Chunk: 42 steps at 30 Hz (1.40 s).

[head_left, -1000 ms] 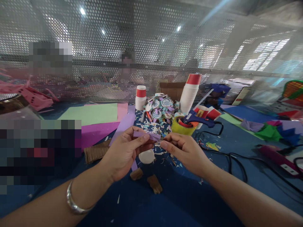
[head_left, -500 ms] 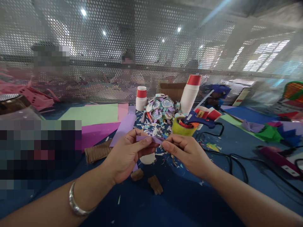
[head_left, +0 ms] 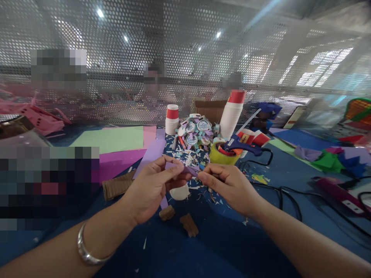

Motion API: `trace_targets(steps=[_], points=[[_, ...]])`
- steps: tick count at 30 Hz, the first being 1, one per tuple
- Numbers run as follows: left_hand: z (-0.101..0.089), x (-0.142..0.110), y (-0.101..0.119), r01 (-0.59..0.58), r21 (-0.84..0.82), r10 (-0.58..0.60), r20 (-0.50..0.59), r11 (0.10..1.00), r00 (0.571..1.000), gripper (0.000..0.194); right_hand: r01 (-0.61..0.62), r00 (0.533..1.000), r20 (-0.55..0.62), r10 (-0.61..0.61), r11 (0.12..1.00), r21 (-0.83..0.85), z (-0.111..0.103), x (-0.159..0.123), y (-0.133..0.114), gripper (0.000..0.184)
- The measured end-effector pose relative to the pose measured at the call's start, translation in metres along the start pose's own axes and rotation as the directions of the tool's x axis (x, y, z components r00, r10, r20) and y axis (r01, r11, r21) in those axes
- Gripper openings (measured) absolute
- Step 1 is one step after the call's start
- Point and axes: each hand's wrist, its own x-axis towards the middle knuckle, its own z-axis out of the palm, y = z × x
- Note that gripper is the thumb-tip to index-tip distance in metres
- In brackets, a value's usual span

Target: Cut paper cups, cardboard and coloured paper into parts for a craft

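Note:
Between the thumb and fingers of my left hand (head_left: 155, 185) is a small strip of purple paper (head_left: 189, 170). My right hand (head_left: 227, 185) is closed at the right end of that strip, its fingers curled. A thin, dark object shows at its fingertips, too small and half hidden to name. Below the strip, a white paper disc (head_left: 179, 192) lies on the blue table, with two brown corrugated cardboard pieces (head_left: 189, 224) nearer me. Just beyond my hands spread many paper scraps (head_left: 188, 157) and a heap of decorated paper discs (head_left: 197, 129).
A blue glue gun (head_left: 242, 144) rests on a yellow tape roll (head_left: 222, 155), its black cable (head_left: 279, 189) trailing right. Paper cup stacks (head_left: 232, 116) stand behind. Coloured sheets (head_left: 116, 139) and corrugated cardboard (head_left: 118, 185) lie left. A perforated metal screen (head_left: 185, 58) closes the back.
The purple strip has tilted a little, showing more of its face near my left thumb. Both hands keep their hold almost in place, and the view has shifted slightly.

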Motion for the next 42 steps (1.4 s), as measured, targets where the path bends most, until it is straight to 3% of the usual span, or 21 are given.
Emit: trace_targets(steps=[19,24,31,42], points=[[-0.003,0.001,-0.002,0.003,0.106,-0.004,0.005,0.994,1.000,0.019,-0.010,1.000,0.004,0.010,0.999,0.048,0.000,0.000,0.004,0.040],[-0.006,0.003,0.000,-0.095,0.178,0.094,0.013,0.979,0.996,0.016,-0.073,0.997,0.004,0.073,0.986,0.147,-0.002,0.000,0.010,0.042],[-0.015,0.009,0.003,-0.282,0.435,0.298,0.032,0.855,0.954,0.023,-0.156,0.988,0.057,0.147,0.965,0.211,0.000,0.002,0.011,0.045],[-0.012,0.010,0.000,-0.332,0.430,0.361,0.017,0.839,0.933,0.022,-0.208,0.978,0.072,0.196,0.947,0.244,0.000,0.002,0.010,0.045]])
